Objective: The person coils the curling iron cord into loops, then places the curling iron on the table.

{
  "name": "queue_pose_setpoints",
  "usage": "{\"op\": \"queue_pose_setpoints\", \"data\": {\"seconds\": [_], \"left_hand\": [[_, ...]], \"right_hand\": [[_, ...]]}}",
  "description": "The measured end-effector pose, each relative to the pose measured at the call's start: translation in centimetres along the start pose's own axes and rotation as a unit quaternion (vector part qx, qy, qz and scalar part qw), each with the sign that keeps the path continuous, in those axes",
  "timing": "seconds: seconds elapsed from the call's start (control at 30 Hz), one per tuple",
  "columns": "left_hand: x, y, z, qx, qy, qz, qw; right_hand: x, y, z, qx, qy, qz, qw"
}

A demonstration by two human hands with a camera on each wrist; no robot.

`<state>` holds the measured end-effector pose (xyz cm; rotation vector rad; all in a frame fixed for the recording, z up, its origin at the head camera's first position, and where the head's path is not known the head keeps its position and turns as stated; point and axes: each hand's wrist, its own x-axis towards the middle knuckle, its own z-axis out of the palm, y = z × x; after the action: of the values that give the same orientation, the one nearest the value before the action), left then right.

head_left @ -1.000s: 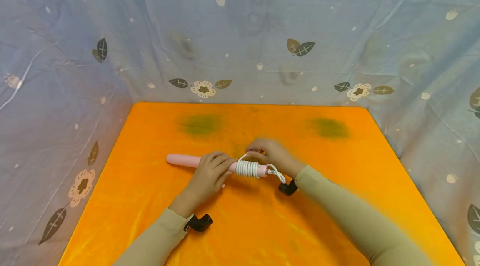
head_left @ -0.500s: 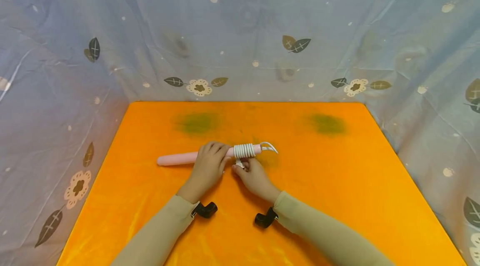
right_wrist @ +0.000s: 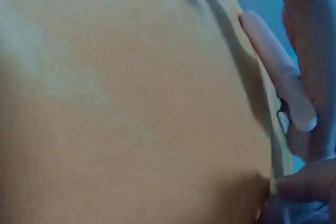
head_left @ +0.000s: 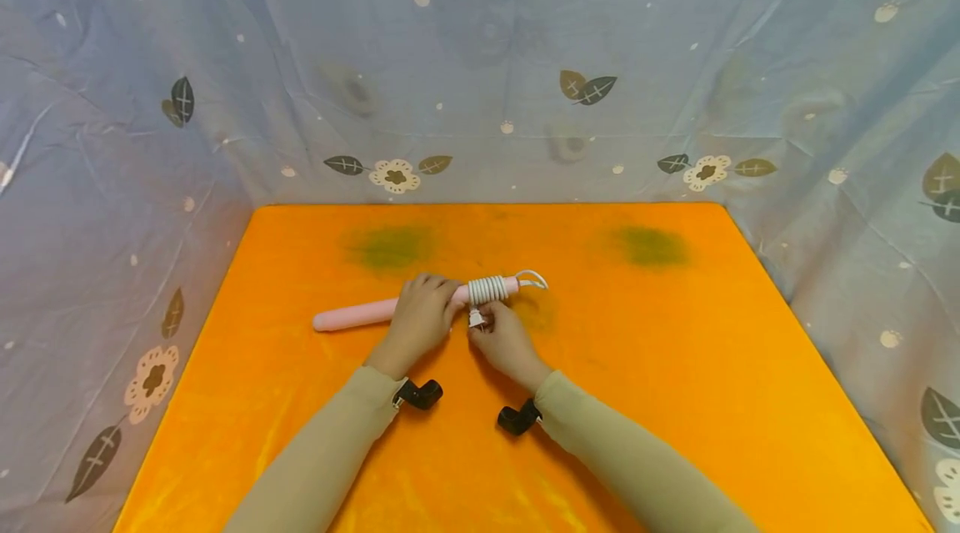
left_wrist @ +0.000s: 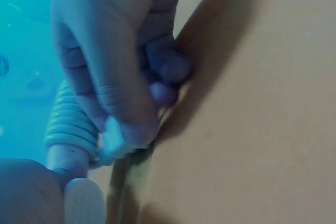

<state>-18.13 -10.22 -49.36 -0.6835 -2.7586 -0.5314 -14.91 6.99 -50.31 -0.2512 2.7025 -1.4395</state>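
Note:
A pink curling iron (head_left: pixel 356 316) lies slantwise across the person's hands, its white cord (head_left: pixel 487 290) wound in tight coils round one end. The left hand (head_left: pixel 422 312) grips it about midway, just left of the coils. With thumb and fingers the right hand (head_left: pixel 508 341) pinches the white plug (head_left: pixel 476 318) below the coils; in the left wrist view the plug (left_wrist: pixel 113 142) sticks out from under the thumb. Past the coiled end, a short loop of cord (head_left: pixel 532 276) bends out. The right wrist view shows the iron's pale tip (right_wrist: pixel 265 40) beyond the left hand.
An orange cloth-covered table (head_left: pixel 637 366) spreads under both hands. Patterned blue-grey curtains (head_left: pixel 480 41) enclose its back and sides. Two dark green patches (head_left: pixel 652 247) mark the cloth near the far edge. A black camera (head_left: pixel 517 418) sits on each wrist.
The right hand has come from behind the coils round to the near side, with the plug in its fingers. The coiled end has swung away from the person; the left hand keeps its grip.

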Motion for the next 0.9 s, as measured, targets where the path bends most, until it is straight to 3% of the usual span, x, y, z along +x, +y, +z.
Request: {"op": "queue_pose_setpoints", "data": {"seconds": [0.1,0.2,0.37,0.6,0.9], "left_hand": [[0.3,-0.3,0.1,0.001,-0.027,-0.013,0.9995],[0.5,-0.5,0.3,0.006,-0.055,-0.028,0.9981],[0.7,-0.7,0.8,0.002,-0.064,-0.036,0.9973],[0.6,-0.5,1.5,-0.003,-0.042,-0.032,0.9986],[0.6,-0.4,0.8,-0.018,-0.047,-0.042,0.9979]], "right_hand": [[0.1,0.0,-0.1,-0.079,0.001,-0.024,0.997],[0.3,0.3,-0.2,-0.098,-0.014,-0.033,0.995],[0.5,0.9,-0.5,-0.073,-0.037,-0.025,0.996],[0.4,1.3,-0.8,-0.039,-0.020,-0.032,0.999],[0.3,1.5,-0.4,-0.032,-0.017,-0.027,0.999]]}}
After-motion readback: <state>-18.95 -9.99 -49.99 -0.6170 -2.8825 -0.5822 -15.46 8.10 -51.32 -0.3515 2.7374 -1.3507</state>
